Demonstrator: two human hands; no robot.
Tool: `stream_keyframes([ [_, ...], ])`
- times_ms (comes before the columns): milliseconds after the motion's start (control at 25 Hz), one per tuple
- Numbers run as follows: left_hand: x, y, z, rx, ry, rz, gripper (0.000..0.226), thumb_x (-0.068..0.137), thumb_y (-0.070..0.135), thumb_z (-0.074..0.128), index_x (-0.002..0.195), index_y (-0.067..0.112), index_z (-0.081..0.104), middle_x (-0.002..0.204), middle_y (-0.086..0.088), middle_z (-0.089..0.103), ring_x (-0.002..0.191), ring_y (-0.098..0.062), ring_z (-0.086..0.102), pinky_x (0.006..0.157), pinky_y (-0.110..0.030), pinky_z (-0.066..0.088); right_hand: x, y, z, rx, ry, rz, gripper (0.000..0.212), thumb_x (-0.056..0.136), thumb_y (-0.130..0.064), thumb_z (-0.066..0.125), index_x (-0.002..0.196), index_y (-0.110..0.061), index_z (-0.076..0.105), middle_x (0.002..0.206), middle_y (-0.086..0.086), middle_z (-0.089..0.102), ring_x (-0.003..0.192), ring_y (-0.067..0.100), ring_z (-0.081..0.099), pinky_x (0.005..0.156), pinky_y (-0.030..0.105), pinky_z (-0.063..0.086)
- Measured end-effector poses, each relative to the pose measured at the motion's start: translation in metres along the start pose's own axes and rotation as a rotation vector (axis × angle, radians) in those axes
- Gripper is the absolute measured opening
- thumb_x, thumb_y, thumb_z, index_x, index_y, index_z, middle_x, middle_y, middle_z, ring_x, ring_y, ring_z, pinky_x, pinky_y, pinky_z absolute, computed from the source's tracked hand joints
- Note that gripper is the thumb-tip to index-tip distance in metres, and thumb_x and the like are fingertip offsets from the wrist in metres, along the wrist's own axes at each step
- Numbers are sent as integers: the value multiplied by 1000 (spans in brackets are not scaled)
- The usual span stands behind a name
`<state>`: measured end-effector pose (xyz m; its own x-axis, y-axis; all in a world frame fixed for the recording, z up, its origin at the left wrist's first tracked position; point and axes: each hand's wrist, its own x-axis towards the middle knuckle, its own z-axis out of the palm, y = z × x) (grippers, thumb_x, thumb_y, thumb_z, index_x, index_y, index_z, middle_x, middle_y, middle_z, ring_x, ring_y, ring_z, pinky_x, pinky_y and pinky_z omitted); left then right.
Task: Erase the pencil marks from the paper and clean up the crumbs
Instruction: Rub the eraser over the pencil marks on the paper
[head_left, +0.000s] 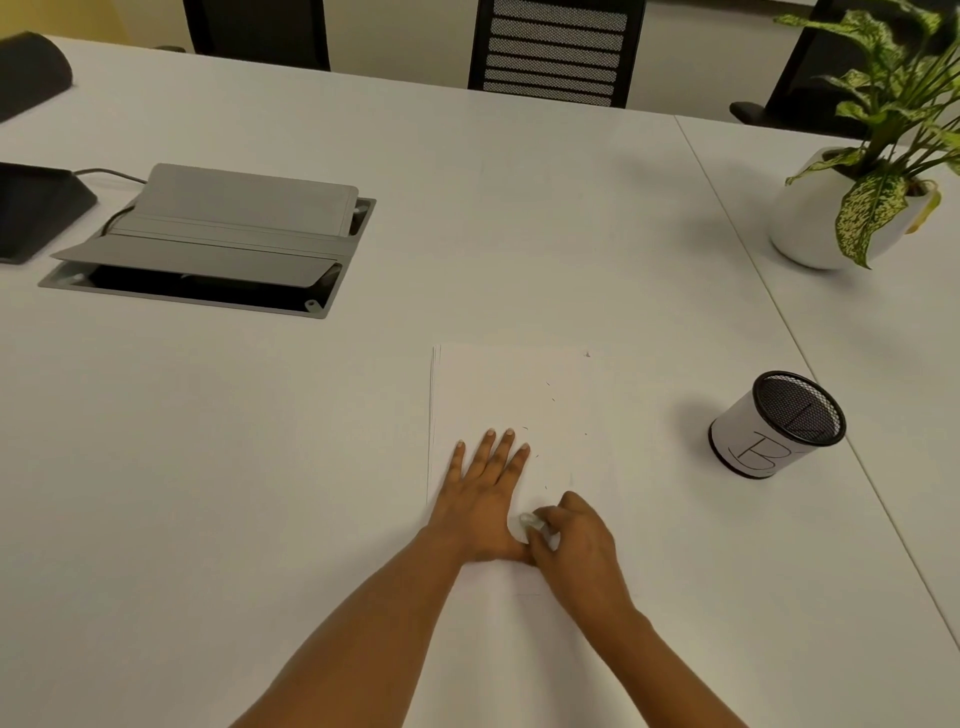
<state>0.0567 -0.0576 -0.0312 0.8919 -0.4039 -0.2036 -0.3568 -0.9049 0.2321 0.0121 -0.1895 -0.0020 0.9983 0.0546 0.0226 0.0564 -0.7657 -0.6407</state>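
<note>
On the white worktop (260, 467), past an open grey cable box (208, 239) at far left, the left hand (483, 499) is lying flat with fingers spread on the paper (519, 384) while the right hand (571, 545) is pinching a pale eraser (531, 521) against the crumb-flecked sheet, a mesh pen cup (776, 423) standing further right.

A white desk (311, 415) carries a mesh pen cup (776, 423) (paper-wrapped, marked with what looks like a "B"), a potted plant (852, 171), and an open grey cable hatch (208, 244); black chairs (553, 49) stand behind.
</note>
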Motion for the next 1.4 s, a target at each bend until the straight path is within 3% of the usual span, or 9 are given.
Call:
stream_keyframes([
  [80, 0, 1, 0, -16, 8, 0, 129, 47, 93, 30, 144, 23, -18, 150, 0, -30, 135, -17, -32, 107, -45, -24, 8, 9, -11, -45, 53, 48, 17, 86, -14, 56, 83, -1, 66, 68, -6, 39, 60, 5, 41, 52, 10, 31],
  [200, 0, 1, 0, -33, -6, -4, 130, 48, 91, 37, 145, 23, -17, 146, 4, -33, 134, -16, -33, 107, -45, -24, 17, 16, -19, -129, 91, 104, 17, 86, -12, 55, 86, 0, 66, 73, 1, 44, 62, 12, 42, 53, 14, 28],
  [440, -1, 1, -1, -4, -11, 2, 119, 62, 82, 45, 145, 21, -16, 152, -3, -25, 137, -20, -28, 110, -47, -19, -1, 0, -2, -25, -35, -20, 17, 85, -16, 58, 87, -2, 67, 67, -8, 38, 59, -2, 37, 54, 7, 34],
  [560, -1, 1, -1, -15, -5, 2, 129, 48, 92, 33, 144, 23, -18, 151, -1, -28, 134, -17, -34, 108, -46, -23, 11, 13, -16, -54, 12, -4, 19, 85, -18, 59, 83, -1, 67, 66, -6, 38, 57, 2, 39, 51, 9, 32],
  [680, 0, 2, -3, -31, -38, 0, 132, 49, 92, 39, 144, 22, -19, 149, -1, -32, 132, -18, -37, 108, -47, -23, 32, 26, -28, -136, 68, 30, 20, 86, -17, 57, 87, 1, 66, 74, 4, 45, 62, 14, 41, 52, 9, 25],
  [920, 0, 4, -4, -39, -55, -18, 130, 55, 87, 49, 143, 23, -21, 149, -1, -33, 133, -19, -36, 109, -49, -21, 44, 27, -27, -183, 106, 39, 20, 87, -11, 56, 79, 5, 64, 71, 6, 43, 66, 19, 44, 59, 24, 33],
  [1160, 0, 3, -3, -30, -47, -7, 131, 54, 88, 49, 143, 23, -21, 149, 0, -32, 133, -18, -36, 108, -48, -22, 5, 20, -18, -123, -7, -95, 12, 83, -10, 61, 81, -1, 67, 69, 2, 44, 64, 17, 46, 57, 22, 38],
  [1400, 0, 2, -3, -18, -48, 0, 131, 51, 90, 45, 143, 24, -22, 148, 1, -34, 132, -19, -37, 106, -47, -24, 50, 30, -28, -174, 85, -34, 17, 85, -12, 59, 80, 2, 66, 70, 8, 45, 65, 22, 47, 58, 27, 38],
])
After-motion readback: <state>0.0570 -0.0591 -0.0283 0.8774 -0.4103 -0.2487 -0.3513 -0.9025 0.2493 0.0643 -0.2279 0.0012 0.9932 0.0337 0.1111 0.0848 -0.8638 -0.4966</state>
